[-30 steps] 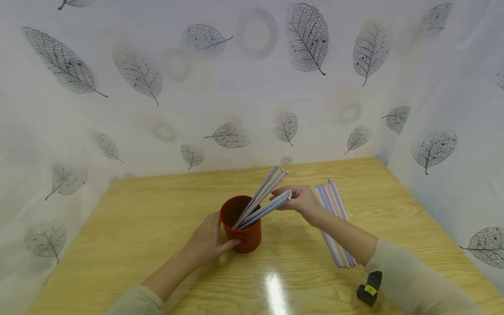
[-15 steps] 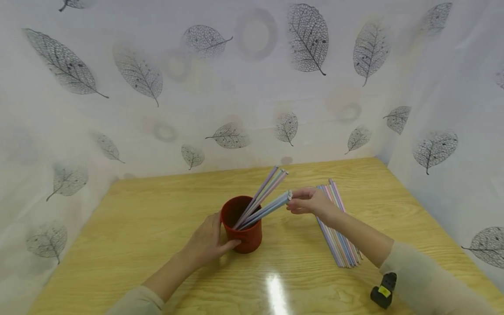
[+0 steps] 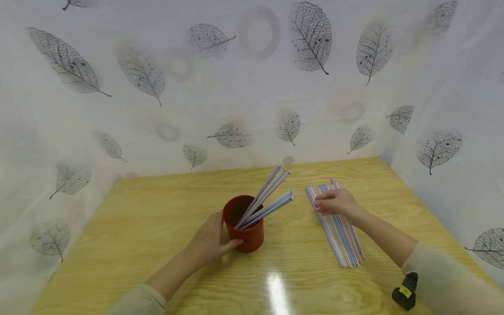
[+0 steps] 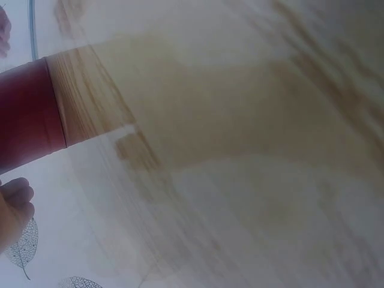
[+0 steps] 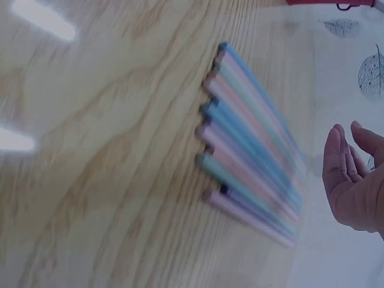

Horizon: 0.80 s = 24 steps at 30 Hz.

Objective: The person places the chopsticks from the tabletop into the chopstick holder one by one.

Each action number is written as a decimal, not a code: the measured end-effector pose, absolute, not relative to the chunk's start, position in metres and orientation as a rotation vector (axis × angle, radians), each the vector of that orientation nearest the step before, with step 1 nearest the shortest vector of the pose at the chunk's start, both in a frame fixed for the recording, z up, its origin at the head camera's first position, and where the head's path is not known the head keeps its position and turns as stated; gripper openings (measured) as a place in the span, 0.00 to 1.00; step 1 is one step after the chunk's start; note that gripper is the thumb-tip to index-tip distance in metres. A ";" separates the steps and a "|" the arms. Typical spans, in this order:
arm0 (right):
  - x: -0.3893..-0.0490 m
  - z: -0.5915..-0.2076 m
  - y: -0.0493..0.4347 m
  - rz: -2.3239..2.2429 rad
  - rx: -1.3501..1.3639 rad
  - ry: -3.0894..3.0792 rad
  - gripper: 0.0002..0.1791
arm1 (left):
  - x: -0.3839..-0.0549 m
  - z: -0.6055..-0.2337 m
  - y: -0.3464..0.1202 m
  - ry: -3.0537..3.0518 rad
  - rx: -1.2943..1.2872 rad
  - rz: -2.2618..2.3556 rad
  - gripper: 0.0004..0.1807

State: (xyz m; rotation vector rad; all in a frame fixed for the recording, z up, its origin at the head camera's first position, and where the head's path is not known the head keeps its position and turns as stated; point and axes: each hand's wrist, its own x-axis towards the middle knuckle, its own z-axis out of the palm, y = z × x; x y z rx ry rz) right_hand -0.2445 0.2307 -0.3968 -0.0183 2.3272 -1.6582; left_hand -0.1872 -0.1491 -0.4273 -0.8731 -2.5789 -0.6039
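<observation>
My left hand holds a red cup from its left side, thumb across the front. Two fanned groups of pastel sticks, thin and pencil-like, lean out of the cup to the right. In the left wrist view, part of the red cup and some fingers show at the left edge. Over the upper end of a row of similar sticks hovers my right hand, its fingers loosely bent with nothing visible in them. The right wrist view shows this row side by side, beyond it the right hand.
Everything stands on a wood-grain table. A pale curtain with leaf prints surrounds its back and sides. A black device with a yellow label sits at my right sleeve.
My right hand has let go of the sticks leaning in the cup and moved right, over the row on the table. The left hand stays on the cup.
</observation>
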 end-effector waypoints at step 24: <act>-0.253 -0.399 0.287 -1.128 0.173 2.558 0.15 | -0.189 -0.430 -0.149 -2.556 -0.892 -0.628 0.46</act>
